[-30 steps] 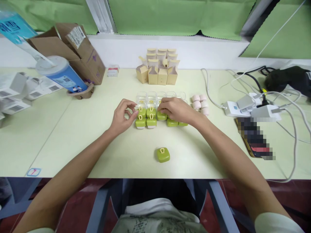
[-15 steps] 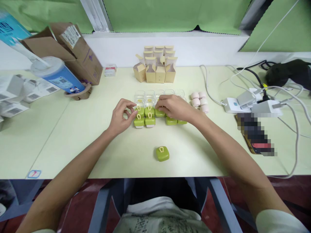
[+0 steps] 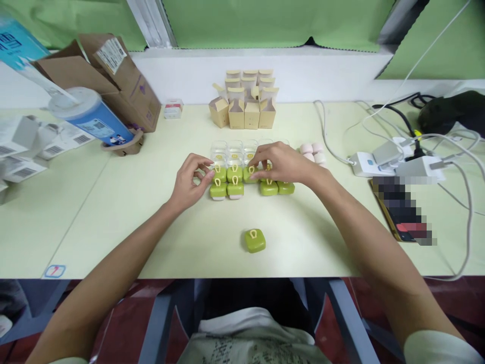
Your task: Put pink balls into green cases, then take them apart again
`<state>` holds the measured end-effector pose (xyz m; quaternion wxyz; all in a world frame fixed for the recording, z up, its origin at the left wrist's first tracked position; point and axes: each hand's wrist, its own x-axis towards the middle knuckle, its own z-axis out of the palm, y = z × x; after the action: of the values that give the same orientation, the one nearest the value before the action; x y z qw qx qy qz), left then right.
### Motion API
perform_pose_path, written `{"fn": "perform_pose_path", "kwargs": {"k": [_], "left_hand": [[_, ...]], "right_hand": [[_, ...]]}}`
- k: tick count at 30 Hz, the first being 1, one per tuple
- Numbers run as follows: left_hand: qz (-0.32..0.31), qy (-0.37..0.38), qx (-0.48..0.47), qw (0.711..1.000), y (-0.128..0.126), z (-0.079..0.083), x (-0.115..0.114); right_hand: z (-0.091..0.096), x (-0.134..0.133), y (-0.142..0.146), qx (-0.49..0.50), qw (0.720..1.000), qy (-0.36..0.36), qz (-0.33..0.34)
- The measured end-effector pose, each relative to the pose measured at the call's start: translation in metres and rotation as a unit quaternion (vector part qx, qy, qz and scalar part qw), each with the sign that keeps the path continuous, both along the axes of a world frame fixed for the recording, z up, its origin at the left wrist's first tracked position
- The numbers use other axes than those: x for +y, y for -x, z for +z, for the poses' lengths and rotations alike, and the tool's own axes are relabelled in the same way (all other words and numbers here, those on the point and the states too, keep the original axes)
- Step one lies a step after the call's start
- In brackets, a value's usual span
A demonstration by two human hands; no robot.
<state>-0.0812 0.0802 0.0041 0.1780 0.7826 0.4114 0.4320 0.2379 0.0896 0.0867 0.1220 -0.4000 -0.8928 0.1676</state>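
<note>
Two rows of green cases with yellow loops stand mid-table. My left hand (image 3: 190, 181) is at their left end, thumb and index finger apart and touching the side of a back-row green case (image 3: 219, 174). My right hand (image 3: 281, 163) reaches over the rows from the right. Its thumb and fingers are spread around another back-row case (image 3: 250, 175), and it hides part of the cases behind. Pale bottoms show under the front-left cases (image 3: 235, 191). Behind the rows are clear plastic trays (image 3: 235, 147). One green case (image 3: 255, 240) lies alone near the front edge.
Open cardboard boxes (image 3: 244, 114) stand by the wall. Pale pink round pieces (image 3: 308, 149) sit right of the trays. Farther right are a power strip (image 3: 366, 164), cables and a phone (image 3: 401, 212). A blue tub (image 3: 100, 119) and a brown carton (image 3: 132, 86) stand at left.
My right hand has shifted slightly right and opened, uncovering its thumb and more of the case beneath it. My left hand stays at the row's end.
</note>
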Motion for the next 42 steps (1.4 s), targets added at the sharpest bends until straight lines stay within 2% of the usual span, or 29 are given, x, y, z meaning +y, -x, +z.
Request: {"fn": "perform_pose_path", "kwargs": {"k": [4, 16, 28, 32, 38, 42], "left_hand": [[0.002, -0.002, -0.001, 1.0, 0.0, 0.0, 0.0], [-0.007, -0.014, 0.006, 1.0, 0.0, -0.001, 0.002], [-0.013, -0.02, 0.011, 1.0, 0.0, 0.0, 0.001], [-0.004, -0.014, 0.013, 1.0, 0.0, 0.0, 0.001], [-0.009, -0.012, 0.014, 1.0, 0.001, 0.0, 0.0], [-0.012, -0.018, 0.011, 1.0, 0.001, -0.001, 0.001]], "right_hand": [[-0.004, -0.001, 0.005, -0.02, 1.0, -0.007, -0.008], [-0.013, 0.002, 0.008, 0.031, 0.999, -0.012, -0.012], [-0.015, 0.003, 0.007, 0.046, 0.998, -0.02, -0.032], [-0.009, 0.002, 0.004, 0.054, 0.997, -0.031, -0.046], [-0.002, 0.026, -0.001, 0.072, 0.988, -0.069, -0.117], [-0.008, 0.045, 0.003, 0.064, 0.99, -0.07, -0.109]]}}
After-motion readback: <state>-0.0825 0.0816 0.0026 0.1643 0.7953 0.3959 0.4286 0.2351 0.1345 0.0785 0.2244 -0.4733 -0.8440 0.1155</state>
